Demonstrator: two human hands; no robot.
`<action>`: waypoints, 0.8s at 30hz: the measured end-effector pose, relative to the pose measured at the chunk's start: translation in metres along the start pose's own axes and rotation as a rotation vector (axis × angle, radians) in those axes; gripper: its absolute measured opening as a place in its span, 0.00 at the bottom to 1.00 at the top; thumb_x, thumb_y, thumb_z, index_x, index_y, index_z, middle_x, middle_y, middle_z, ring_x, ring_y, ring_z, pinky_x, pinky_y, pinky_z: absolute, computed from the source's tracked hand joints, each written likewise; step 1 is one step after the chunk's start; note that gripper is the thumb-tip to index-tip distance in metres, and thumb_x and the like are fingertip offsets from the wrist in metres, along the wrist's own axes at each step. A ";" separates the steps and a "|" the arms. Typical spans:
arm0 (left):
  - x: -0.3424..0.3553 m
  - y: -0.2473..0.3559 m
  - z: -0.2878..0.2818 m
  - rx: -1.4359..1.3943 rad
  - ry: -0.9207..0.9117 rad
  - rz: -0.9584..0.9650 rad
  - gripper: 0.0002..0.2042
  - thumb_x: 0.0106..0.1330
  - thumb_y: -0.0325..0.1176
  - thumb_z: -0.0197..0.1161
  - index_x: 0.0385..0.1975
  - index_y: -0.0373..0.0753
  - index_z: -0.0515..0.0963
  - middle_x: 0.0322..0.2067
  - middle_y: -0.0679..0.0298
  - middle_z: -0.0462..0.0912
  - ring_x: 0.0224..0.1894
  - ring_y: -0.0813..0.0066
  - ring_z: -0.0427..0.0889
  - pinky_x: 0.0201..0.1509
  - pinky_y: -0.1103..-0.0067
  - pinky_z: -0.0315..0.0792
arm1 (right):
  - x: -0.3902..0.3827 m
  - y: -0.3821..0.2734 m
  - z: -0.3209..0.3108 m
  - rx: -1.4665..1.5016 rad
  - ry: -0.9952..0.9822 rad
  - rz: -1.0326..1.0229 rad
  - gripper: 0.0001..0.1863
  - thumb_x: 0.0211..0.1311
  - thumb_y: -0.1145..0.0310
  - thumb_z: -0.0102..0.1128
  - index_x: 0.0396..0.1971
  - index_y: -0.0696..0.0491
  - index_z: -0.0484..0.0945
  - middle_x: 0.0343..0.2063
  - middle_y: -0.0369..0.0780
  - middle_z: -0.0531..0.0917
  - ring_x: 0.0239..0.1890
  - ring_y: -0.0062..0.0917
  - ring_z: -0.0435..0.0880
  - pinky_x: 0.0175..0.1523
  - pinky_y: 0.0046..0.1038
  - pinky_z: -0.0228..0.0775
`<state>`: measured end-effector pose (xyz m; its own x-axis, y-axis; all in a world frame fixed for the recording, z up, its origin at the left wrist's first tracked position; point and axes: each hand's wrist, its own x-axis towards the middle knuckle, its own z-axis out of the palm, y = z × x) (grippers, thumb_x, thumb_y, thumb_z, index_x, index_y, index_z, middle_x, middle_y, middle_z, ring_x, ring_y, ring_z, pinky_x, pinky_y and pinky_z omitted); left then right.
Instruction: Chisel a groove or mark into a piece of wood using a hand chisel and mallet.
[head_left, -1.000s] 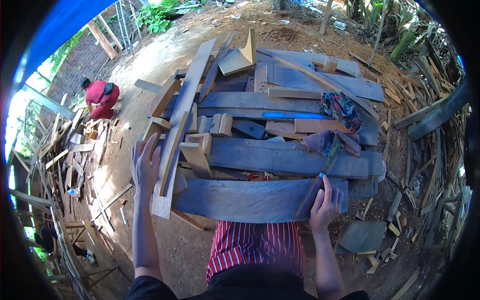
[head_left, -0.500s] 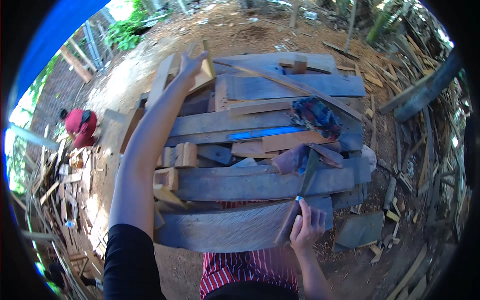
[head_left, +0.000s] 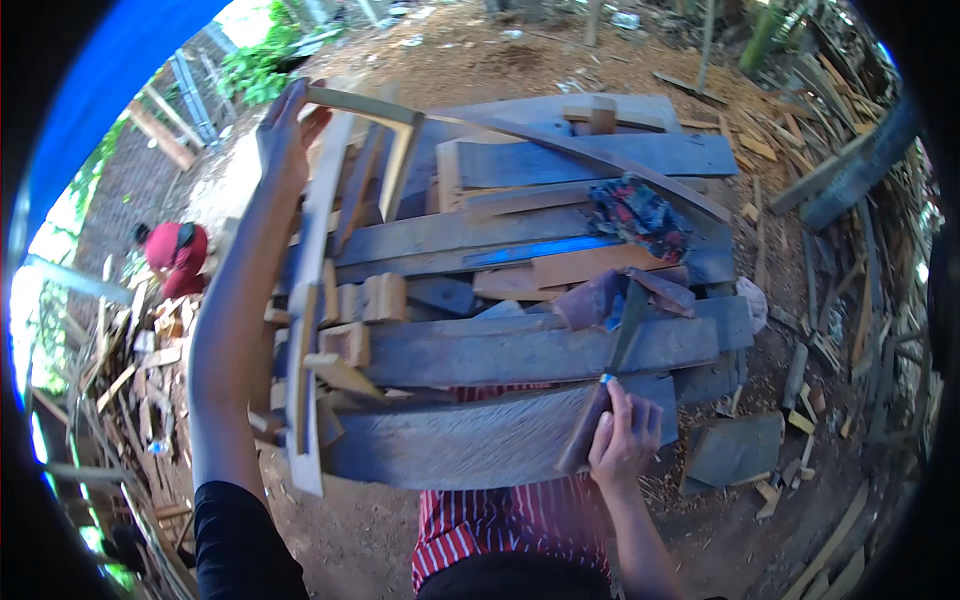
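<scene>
At the upper left, my left hand (head_left: pixel 287 135) is closed on an angled wooden piece (head_left: pixel 362 103) made of two pale boards joined at a corner, held over the far side of the heaped bench. My right hand (head_left: pixel 625 430) is closed around the dark handle of a long flat tool (head_left: pixel 630 325), like a file or blade, with a blue band, lying across the near grey plank (head_left: pixel 440 442). Small wooden blocks (head_left: pixel 384 298), long loose strips, a crumpled multicoloured cloth (head_left: pixel 638 215), reddish-brown scraps (head_left: pixel 585 302) and a blue strip (head_left: pixel 530 250) lie between my hands on stacked planks.
A person in red (head_left: pixel 178 258) is bent down beyond the bench's left side. Scrap wood (head_left: pixel 135 390) is piled along the left. On the right are leaning timbers (head_left: pixel 850 160), more offcuts and a dark board (head_left: pixel 730 450) on the ground. A blue tarp (head_left: pixel 85 105) hangs upper left.
My left hand went from the left strip up to the far angled piece and has now lifted and shifted it leftward. My right hand stays on the tool.
</scene>
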<state>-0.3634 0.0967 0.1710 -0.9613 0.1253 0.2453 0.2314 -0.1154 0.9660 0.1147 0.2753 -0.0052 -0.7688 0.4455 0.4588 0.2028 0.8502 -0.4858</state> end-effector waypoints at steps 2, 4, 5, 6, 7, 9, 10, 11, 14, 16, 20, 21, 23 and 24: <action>-0.035 0.030 -0.014 -0.053 -0.082 0.051 0.16 0.72 0.41 0.55 0.53 0.38 0.75 0.50 0.58 0.82 0.49 0.65 0.82 0.58 0.70 0.75 | 0.003 -0.007 -0.004 -0.020 -0.024 0.007 0.20 0.68 0.67 0.46 0.56 0.57 0.73 0.35 0.46 0.77 0.38 0.43 0.75 0.46 0.43 0.66; -0.076 0.054 -0.007 -0.081 -0.020 -0.029 0.15 0.74 0.41 0.50 0.49 0.39 0.75 0.46 0.59 0.82 0.49 0.64 0.81 0.59 0.70 0.72 | 0.000 -0.007 0.000 0.004 -0.018 -0.002 0.20 0.68 0.68 0.45 0.57 0.55 0.73 0.36 0.46 0.77 0.39 0.44 0.75 0.46 0.43 0.66; -0.099 0.057 0.003 -0.103 -0.055 -0.018 0.13 0.74 0.41 0.51 0.46 0.39 0.76 0.40 0.60 0.83 0.43 0.67 0.82 0.52 0.73 0.74 | -0.003 -0.005 0.000 -0.017 0.006 0.007 0.20 0.68 0.68 0.46 0.57 0.54 0.73 0.36 0.46 0.77 0.39 0.43 0.75 0.46 0.43 0.67; -0.123 0.062 0.009 -0.121 -0.083 -0.005 0.12 0.74 0.41 0.52 0.42 0.40 0.77 0.34 0.60 0.84 0.36 0.69 0.83 0.45 0.75 0.76 | -0.004 -0.005 0.001 -0.032 0.028 0.012 0.20 0.67 0.68 0.46 0.57 0.53 0.73 0.36 0.45 0.77 0.39 0.43 0.75 0.46 0.42 0.67; -0.149 0.067 0.019 -0.151 -0.083 -0.064 0.11 0.74 0.40 0.51 0.41 0.39 0.76 0.32 0.62 0.81 0.37 0.68 0.82 0.47 0.72 0.76 | -0.005 -0.004 0.003 -0.031 0.062 0.010 0.20 0.67 0.68 0.48 0.57 0.51 0.74 0.35 0.44 0.77 0.40 0.43 0.75 0.46 0.42 0.67; -0.200 0.068 0.039 -0.181 -0.085 -0.160 0.11 0.74 0.38 0.51 0.38 0.38 0.75 0.26 0.64 0.76 0.30 0.69 0.79 0.43 0.70 0.76 | -0.005 -0.005 0.000 -0.041 0.075 0.010 0.20 0.65 0.68 0.50 0.57 0.50 0.74 0.35 0.43 0.78 0.40 0.42 0.75 0.46 0.42 0.68; -0.220 0.056 0.046 -0.191 -0.122 -0.108 0.11 0.73 0.39 0.52 0.37 0.38 0.75 0.27 0.64 0.76 0.27 0.72 0.77 0.38 0.74 0.75 | -0.006 -0.001 -0.004 -0.059 0.090 0.010 0.20 0.64 0.69 0.52 0.56 0.49 0.75 0.35 0.43 0.78 0.40 0.41 0.75 0.46 0.41 0.68; -0.236 0.043 0.045 -0.168 -0.134 -0.106 0.11 0.72 0.41 0.55 0.38 0.39 0.75 0.27 0.65 0.76 0.26 0.75 0.75 0.34 0.78 0.73 | -0.007 -0.001 -0.003 -0.102 0.113 0.014 0.20 0.62 0.68 0.54 0.55 0.48 0.76 0.33 0.41 0.78 0.38 0.38 0.76 0.45 0.40 0.69; -0.273 0.033 0.046 -0.125 0.027 0.092 0.12 0.69 0.42 0.60 0.41 0.40 0.76 0.30 0.65 0.77 0.28 0.78 0.75 0.32 0.80 0.72 | -0.008 0.001 0.009 -0.092 0.205 0.040 0.19 0.57 0.68 0.57 0.50 0.45 0.78 0.29 0.38 0.77 0.36 0.35 0.77 0.42 0.37 0.71; -0.277 0.011 0.033 -0.061 0.066 0.222 0.10 0.71 0.37 0.58 0.43 0.38 0.77 0.30 0.65 0.78 0.29 0.80 0.76 0.32 0.84 0.72 | -0.010 0.001 0.019 -0.051 0.234 0.018 0.20 0.56 0.68 0.59 0.51 0.45 0.78 0.30 0.38 0.77 0.37 0.34 0.77 0.42 0.36 0.71; -0.310 0.003 0.066 0.322 0.016 0.617 0.07 0.69 0.32 0.61 0.35 0.34 0.80 0.25 0.65 0.77 0.24 0.79 0.75 0.28 0.82 0.70 | -0.011 -0.007 0.013 0.005 0.210 0.038 0.19 0.59 0.66 0.58 0.52 0.47 0.77 0.34 0.37 0.77 0.41 0.32 0.76 0.44 0.35 0.71; -0.314 -0.009 0.071 0.533 -0.023 0.846 0.06 0.67 0.29 0.63 0.33 0.33 0.81 0.22 0.64 0.76 0.24 0.78 0.75 0.26 0.81 0.70 | -0.015 -0.002 0.007 -0.024 0.218 0.059 0.19 0.59 0.66 0.58 0.52 0.47 0.77 0.34 0.37 0.77 0.41 0.32 0.76 0.44 0.35 0.71; -0.318 -0.044 0.074 0.641 -0.104 0.765 0.03 0.65 0.27 0.64 0.31 0.35 0.82 0.22 0.65 0.76 0.23 0.79 0.72 0.25 0.81 0.65 | -0.016 0.002 0.002 0.013 0.212 0.069 0.19 0.60 0.65 0.57 0.53 0.48 0.76 0.34 0.36 0.77 0.41 0.31 0.76 0.45 0.34 0.71; -0.319 -0.054 0.074 0.642 -0.145 0.707 0.03 0.66 0.27 0.63 0.31 0.35 0.82 0.22 0.66 0.76 0.22 0.79 0.71 0.26 0.81 0.64 | -0.016 0.002 0.003 0.004 0.219 0.077 0.19 0.60 0.65 0.57 0.53 0.48 0.76 0.34 0.36 0.77 0.41 0.31 0.76 0.45 0.34 0.71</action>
<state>-0.0580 0.1355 0.0463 -0.5510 0.3586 0.7535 0.8283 0.3447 0.4417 0.1255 0.2697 -0.0154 -0.6009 0.5598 0.5706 0.2533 0.8104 -0.5283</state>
